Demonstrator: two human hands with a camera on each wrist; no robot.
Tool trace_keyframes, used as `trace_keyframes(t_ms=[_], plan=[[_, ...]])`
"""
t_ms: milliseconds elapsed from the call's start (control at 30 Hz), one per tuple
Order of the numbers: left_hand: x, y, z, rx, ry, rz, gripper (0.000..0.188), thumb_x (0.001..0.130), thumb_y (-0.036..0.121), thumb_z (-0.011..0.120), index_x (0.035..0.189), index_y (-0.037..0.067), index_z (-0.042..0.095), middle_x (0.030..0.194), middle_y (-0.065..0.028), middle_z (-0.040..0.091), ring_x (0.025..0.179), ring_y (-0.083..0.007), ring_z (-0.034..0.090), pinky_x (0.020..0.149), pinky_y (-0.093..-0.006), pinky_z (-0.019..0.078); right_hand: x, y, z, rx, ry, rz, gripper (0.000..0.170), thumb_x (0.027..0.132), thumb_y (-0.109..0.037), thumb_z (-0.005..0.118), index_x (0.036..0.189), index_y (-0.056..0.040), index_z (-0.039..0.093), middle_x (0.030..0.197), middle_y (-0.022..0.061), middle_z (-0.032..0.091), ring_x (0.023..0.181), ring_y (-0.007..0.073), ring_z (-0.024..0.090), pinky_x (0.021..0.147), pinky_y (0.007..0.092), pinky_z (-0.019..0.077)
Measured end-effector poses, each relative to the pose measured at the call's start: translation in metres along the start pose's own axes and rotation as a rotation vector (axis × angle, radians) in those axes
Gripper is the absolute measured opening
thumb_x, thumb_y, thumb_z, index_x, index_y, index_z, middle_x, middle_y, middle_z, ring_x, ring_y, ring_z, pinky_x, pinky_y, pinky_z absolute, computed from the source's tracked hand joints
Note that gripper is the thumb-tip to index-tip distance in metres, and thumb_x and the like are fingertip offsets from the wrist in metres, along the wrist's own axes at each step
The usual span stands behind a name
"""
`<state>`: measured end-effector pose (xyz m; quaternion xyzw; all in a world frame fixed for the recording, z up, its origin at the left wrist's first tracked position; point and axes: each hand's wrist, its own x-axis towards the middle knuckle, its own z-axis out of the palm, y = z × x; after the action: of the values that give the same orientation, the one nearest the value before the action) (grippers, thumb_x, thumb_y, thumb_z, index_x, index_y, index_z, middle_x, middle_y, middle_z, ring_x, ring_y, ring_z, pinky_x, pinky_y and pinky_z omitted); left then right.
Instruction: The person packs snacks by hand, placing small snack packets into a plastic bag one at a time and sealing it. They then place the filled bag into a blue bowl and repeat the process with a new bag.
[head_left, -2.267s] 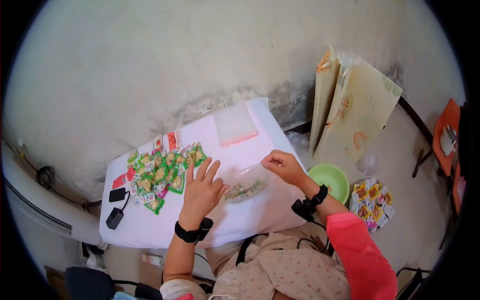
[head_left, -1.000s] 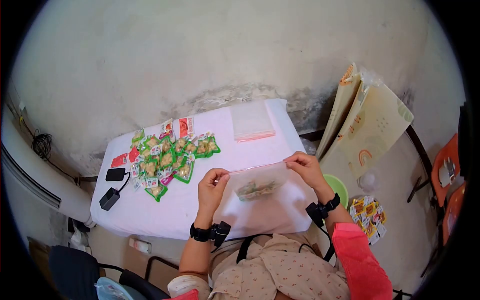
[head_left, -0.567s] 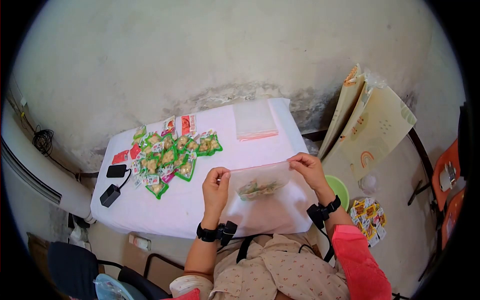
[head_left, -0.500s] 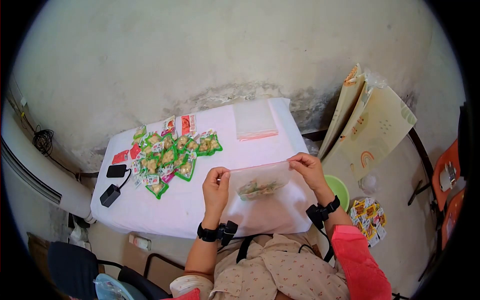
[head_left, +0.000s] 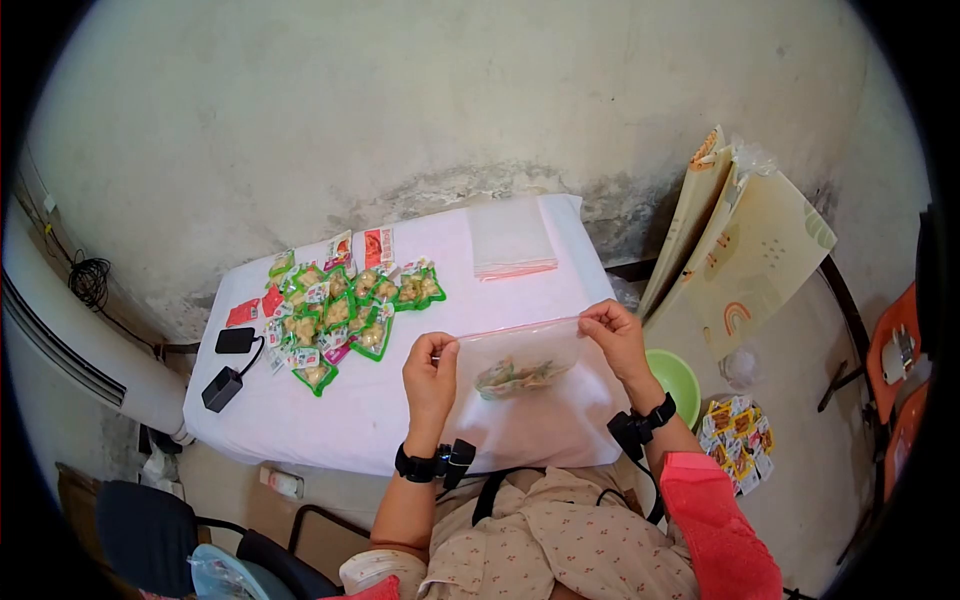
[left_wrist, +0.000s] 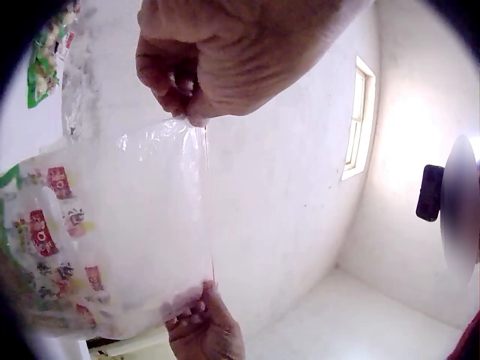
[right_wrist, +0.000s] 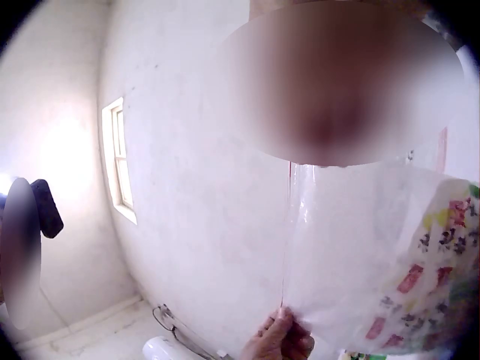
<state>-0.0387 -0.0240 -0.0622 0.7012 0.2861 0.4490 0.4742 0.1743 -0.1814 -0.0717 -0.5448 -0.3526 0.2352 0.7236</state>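
Observation:
A clear zip bag (head_left: 515, 350) with a pinkish-red seal line hangs upright between my hands, over the front of the table. Several small printed food packets (head_left: 520, 378) lie at its bottom; their red and green print shows through the plastic in the left wrist view. My left hand (head_left: 431, 385) pinches the bag's upper left corner between thumb and curled fingers. At the upper right corner my right hand (head_left: 618, 342) pinches the same edge. The top edge is stretched nearly straight. A blurred patch hides most of my right hand in the right wrist view.
Green-edged snack packets (head_left: 335, 315) are heaped on the white-covered table (head_left: 300, 430), left of the bag. A stack of flat zip bags (head_left: 510, 240) lies at the back. Black devices (head_left: 222, 388) sit at the left edge. A green basin (head_left: 675, 385) and yellow packets (head_left: 738, 440) are right of the table.
My left hand has come over from beside the bag to grip its left corner. The bag has been lifted and its top edge pulled taut; over the last half second little moves.

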Motion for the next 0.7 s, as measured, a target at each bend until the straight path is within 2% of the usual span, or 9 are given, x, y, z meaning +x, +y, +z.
trace_keyframes(t_ms=[167, 700], plan=[[0.0004, 0.0011, -0.0008, -0.041, -0.044, -0.042, 0.003, 0.086, 0.005, 0.056, 0.087, 0.002, 0.055, 0.076, 0.0029, 0.052, 0.068, -0.0042, 0.045, 0.062, -0.0183, 0.0379, 0.0, 0.0003, 0.0001, 0.019, -0.001, 0.004, 0.008, 0.082, -0.005, 0.063, 0.087, -0.0009, 0.059, 0.079, 0.0031, 0.062, 0.071, 0.0082, 0.058, 0.068, 0.0213, 0.0486], [0.0, 0.0022, 0.0005, -0.075, -0.025, -0.09, 0.003, 0.086, 0.004, 0.054, 0.087, 0.002, 0.055, 0.077, 0.0025, 0.052, 0.071, -0.0048, 0.046, 0.065, -0.0186, 0.0382, -0.0019, -0.004, 0.0016, 0.028, -0.028, -0.003, 0.006, 0.084, -0.004, 0.061, 0.087, 0.0002, 0.059, 0.079, 0.0037, 0.062, 0.072, 0.009, 0.058, 0.068, 0.0219, 0.0476]])
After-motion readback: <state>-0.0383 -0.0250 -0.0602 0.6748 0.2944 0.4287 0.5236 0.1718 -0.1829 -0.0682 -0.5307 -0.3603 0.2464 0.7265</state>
